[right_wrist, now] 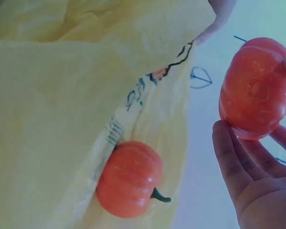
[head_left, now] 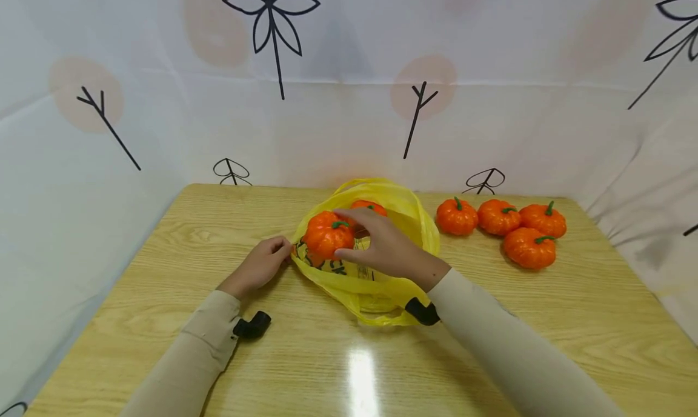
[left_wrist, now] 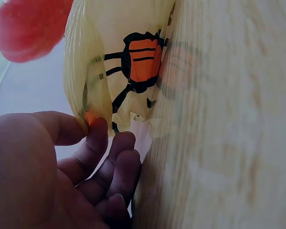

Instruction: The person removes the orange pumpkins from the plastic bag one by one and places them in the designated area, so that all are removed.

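A yellow plastic bag (head_left: 400, 296) with dark printing lies on the table, its mouth spread open. At its left rim, my left hand (head_left: 259, 266) pinches the plastic between thumb and index finger; the left wrist view shows the pinched edge of the bag (left_wrist: 86, 67). My right hand (head_left: 388, 247) grips a small orange pumpkin (head_left: 329, 235) with a green stem, above the bag's opening. In the right wrist view, thumb and fingers span this held pumpkin (right_wrist: 255, 93). Another pumpkin (head_left: 371, 206) is inside the bag, partly hidden behind the right hand.
Several more orange pumpkins (head_left: 529, 248) sit grouped on the wooden table (head_left: 305, 368), right of the bag. A white cloth (head_left: 338, 126) with black plant drawings hangs behind the table and along its sides.
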{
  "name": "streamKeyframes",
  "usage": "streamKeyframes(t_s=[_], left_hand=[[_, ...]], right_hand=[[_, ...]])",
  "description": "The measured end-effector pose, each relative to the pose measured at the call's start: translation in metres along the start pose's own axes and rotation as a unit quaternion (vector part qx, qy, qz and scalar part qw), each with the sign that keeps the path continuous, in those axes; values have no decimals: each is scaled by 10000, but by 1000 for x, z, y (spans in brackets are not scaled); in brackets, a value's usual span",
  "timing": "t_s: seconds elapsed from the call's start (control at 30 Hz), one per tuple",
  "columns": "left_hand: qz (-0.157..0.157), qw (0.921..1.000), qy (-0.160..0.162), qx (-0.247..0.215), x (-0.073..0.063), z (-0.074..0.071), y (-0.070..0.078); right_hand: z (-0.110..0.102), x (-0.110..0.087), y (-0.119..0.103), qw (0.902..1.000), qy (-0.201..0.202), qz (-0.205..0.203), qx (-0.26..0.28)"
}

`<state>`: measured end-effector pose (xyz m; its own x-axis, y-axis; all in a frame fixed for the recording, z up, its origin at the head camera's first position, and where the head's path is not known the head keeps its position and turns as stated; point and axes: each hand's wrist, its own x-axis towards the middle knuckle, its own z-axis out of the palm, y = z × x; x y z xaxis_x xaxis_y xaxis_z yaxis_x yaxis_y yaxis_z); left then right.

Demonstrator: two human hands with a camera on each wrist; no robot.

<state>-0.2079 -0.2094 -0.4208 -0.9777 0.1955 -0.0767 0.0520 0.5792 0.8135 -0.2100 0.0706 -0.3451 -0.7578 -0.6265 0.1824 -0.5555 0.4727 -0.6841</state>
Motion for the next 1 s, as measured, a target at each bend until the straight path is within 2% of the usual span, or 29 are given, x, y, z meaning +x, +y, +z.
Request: streamKeyframes(t_s=[0.33,0.53,1.0], left_hand=[[52,10000,26,-6,1,0,-6],[59,10000,-16,-10,0,-1,-4],[-100,9999,-63,-102,-1,-2,-4]], right_hand=[[-3,-18,5,9992,335,-164,121],[-6,-30,7,9987,468,-76,175],[-18,-59,17,9962,841,-32,-220]])
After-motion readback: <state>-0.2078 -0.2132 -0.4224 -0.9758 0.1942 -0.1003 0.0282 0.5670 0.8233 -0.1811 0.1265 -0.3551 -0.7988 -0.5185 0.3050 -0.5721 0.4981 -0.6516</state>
